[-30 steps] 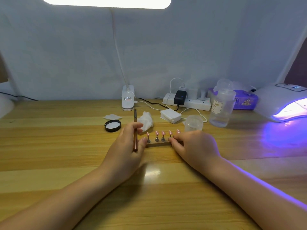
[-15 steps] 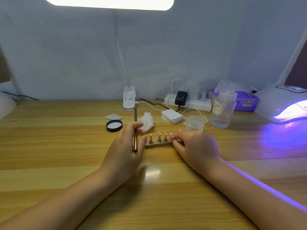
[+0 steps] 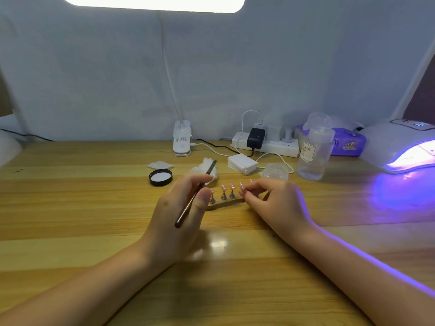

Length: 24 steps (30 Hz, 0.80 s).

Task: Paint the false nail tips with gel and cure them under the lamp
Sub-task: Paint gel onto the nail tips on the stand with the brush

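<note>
Both hands meet at mid-desk. Left hand (image 3: 179, 212) pinches a slim gel brush (image 3: 195, 194), bristles pointing toward the far edge. Right hand (image 3: 274, 203) curls its fingertips around the right end of the nail-tip holder (image 3: 223, 203), apparently lifting it. Pink nail tips (image 3: 223, 188) stand on pegs. Curing lamp (image 3: 400, 147) glows violet at the far right corner.

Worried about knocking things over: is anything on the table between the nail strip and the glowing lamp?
Yes. The lidded clear jar and clear bottle stand just behind the line from the nail strip to the lamp.
</note>
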Each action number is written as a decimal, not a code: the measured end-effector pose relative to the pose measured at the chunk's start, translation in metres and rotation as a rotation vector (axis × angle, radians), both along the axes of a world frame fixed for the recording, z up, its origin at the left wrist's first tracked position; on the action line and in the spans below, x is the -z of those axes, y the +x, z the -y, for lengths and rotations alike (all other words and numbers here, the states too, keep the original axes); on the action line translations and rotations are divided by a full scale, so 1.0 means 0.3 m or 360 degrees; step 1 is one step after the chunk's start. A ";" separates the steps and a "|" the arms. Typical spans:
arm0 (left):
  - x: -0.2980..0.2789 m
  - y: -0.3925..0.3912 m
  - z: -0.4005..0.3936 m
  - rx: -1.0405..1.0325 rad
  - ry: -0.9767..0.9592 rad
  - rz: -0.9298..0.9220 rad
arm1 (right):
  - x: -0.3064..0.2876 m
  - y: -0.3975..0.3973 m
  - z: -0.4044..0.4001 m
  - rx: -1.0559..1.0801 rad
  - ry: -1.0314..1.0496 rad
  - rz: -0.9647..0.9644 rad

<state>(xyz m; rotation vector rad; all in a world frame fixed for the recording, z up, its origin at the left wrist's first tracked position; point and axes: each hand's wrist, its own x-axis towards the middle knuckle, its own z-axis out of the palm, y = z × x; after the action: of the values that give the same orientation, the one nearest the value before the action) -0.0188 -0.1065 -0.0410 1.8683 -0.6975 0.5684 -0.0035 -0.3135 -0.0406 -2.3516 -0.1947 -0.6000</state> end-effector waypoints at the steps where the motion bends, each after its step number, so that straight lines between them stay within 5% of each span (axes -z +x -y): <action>1: -0.002 -0.004 0.002 0.0042 -0.0017 0.0011 | 0.000 -0.001 0.001 -0.0037 0.0097 0.0004; 13: 0.005 -0.025 0.011 0.0220 -0.0068 -0.0091 | -0.010 -0.014 -0.014 -0.0237 0.0588 -0.0046; 24: 0.007 -0.027 0.009 0.0247 -0.0130 -0.0163 | -0.015 -0.022 -0.023 -0.0254 0.0636 -0.0019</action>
<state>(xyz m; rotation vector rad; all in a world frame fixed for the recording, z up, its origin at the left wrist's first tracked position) -0.0268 -0.1092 -0.0430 1.7370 -0.7330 0.3926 -0.0101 -0.3065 -0.0361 -1.9332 -0.2310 -0.4952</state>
